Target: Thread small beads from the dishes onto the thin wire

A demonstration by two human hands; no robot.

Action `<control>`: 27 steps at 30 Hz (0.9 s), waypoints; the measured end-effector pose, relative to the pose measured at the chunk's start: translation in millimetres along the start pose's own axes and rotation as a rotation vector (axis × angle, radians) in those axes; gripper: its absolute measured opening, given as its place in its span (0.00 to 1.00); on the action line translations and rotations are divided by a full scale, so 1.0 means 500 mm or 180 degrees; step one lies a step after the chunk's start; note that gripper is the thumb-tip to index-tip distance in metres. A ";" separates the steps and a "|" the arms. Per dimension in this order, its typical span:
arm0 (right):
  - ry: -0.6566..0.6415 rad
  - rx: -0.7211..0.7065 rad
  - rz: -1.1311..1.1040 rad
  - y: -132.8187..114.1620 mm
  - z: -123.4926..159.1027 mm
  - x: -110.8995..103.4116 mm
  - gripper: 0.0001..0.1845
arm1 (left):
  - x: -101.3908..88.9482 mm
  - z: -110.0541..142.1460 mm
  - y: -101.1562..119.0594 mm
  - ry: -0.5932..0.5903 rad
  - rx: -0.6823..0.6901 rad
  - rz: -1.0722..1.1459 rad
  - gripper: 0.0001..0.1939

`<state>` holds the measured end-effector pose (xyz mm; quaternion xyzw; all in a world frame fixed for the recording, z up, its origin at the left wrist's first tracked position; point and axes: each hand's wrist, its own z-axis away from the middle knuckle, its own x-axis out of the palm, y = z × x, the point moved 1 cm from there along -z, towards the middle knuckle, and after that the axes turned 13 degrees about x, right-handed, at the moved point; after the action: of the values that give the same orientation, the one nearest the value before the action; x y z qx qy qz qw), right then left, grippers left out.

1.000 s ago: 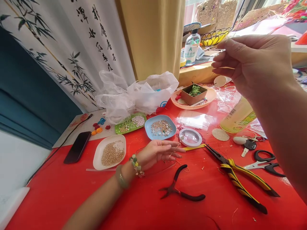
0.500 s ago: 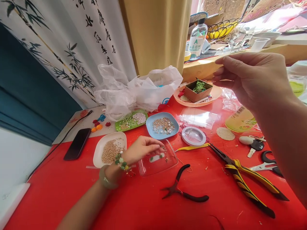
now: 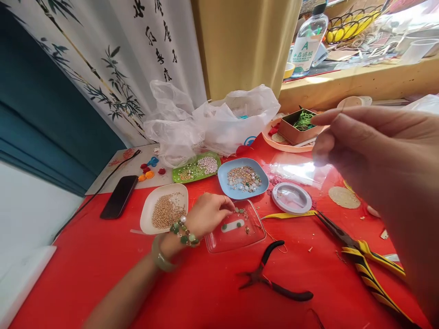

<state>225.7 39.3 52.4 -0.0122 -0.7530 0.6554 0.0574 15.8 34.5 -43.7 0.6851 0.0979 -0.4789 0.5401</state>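
Left hand (image 3: 209, 214) is palm down now, fingers curled in low over the clear tray (image 3: 236, 242), where a second ago it was open, palm up, with a beaded chain across the fingers. Can't tell if it's gripping anything, but green beads (image 3: 239, 210) sit right by the fingertips, inside the tray. Right hand (image 3: 377, 146) is up high, right of the tray, thumb and index pinched, can't make out what's between them. Blue dish (image 3: 224, 183) is just behind the tray, cream dish (image 3: 146, 214) to its left, small pliers (image 3: 255, 276) in front
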 end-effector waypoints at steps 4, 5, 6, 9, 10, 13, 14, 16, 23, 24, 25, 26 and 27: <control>-0.0257 0.0262 -0.0018 0.012 0.007 0.017 0.08 | 0.013 0.003 0.007 -0.0182 0.0183 0.0019 0.09; -0.0278 0.0273 -0.0053 0.013 0.008 0.019 0.08 | 0.017 0.003 0.006 -0.0188 0.0238 0.0023 0.10; -0.0300 0.0279 -0.0103 0.014 0.007 0.020 0.08 | 0.022 0.002 0.004 -0.0187 0.0291 0.0006 0.10; -0.0386 0.0346 -0.0154 0.017 0.005 0.019 0.06 | 0.035 0.002 0.000 -0.0228 0.0448 -0.0101 0.10; -0.0400 0.0384 -0.0129 0.018 0.005 0.017 0.06 | 0.039 0.002 -0.001 -0.0240 0.0479 -0.0143 0.09; -0.0394 0.0448 -0.0094 0.025 0.004 0.013 0.05 | 0.049 0.003 0.000 -0.0245 0.0467 -0.0287 0.07; -0.0409 0.0456 -0.0091 0.027 0.004 0.011 0.04 | 0.051 0.004 0.001 -0.0238 0.0439 -0.0343 0.07; -0.0466 0.0470 -0.0079 0.032 0.004 0.010 0.01 | 0.052 0.006 0.002 -0.0237 0.0405 -0.0423 0.06; -0.0855 0.0654 0.0187 0.045 0.011 0.020 0.06 | -0.002 0.002 0.009 0.0348 -0.0155 0.1067 0.03; -0.0998 0.0730 0.0282 0.047 0.012 0.024 0.06 | -0.011 0.000 0.010 0.0515 -0.0214 0.1480 0.03; -0.1145 0.0814 0.0381 0.050 0.014 0.029 0.06 | -0.019 -0.001 0.011 0.0671 -0.0243 0.1865 0.04; -0.1276 0.0897 0.0472 0.054 0.015 0.034 0.06 | -0.024 -0.002 0.011 0.0813 -0.0243 0.2201 0.05; -0.1379 0.0986 0.0543 0.058 0.016 0.039 0.06 | -0.027 -0.003 0.011 0.0941 -0.0243 0.2490 0.06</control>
<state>203.9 37.4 24.2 0.0738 -0.6348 0.7525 -0.1591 13.1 39.0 -29.8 0.7114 -0.0755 -0.1303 0.6864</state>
